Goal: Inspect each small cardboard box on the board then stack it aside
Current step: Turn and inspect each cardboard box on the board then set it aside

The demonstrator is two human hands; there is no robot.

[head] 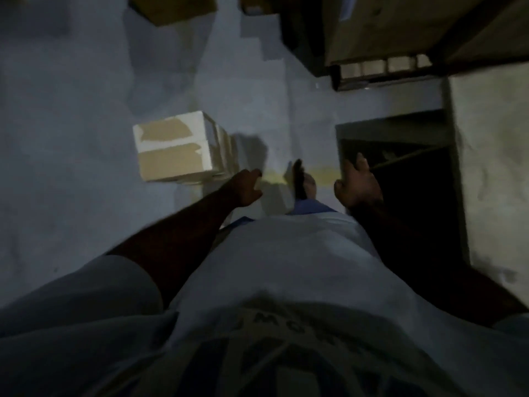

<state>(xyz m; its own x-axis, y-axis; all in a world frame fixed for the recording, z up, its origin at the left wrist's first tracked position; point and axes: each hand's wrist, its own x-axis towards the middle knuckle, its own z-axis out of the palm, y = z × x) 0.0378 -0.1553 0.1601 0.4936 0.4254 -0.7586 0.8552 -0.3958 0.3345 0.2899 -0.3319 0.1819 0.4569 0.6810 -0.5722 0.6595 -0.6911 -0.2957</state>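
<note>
The frame is dim and blurred. A stack of small cardboard boxes (174, 147), pale with brown tape on top, stands on the grey floor to the left of centre. My left hand (248, 187) hangs just right of the stack, fingers loosely curled, with nothing visibly in it. My right hand (357, 181) is further right, fingers spread and relaxed, also holding nothing. Neither hand touches the stack.
My foot in a dark sandal (302, 181) stands between the hands on a yellow floor strip (323, 173). A dark opening (400, 173) lies at the right beside a pale wall (492, 167). Large cartons on a pallet (400, 30) fill the top right, and another carton (171, 7) sits top left.
</note>
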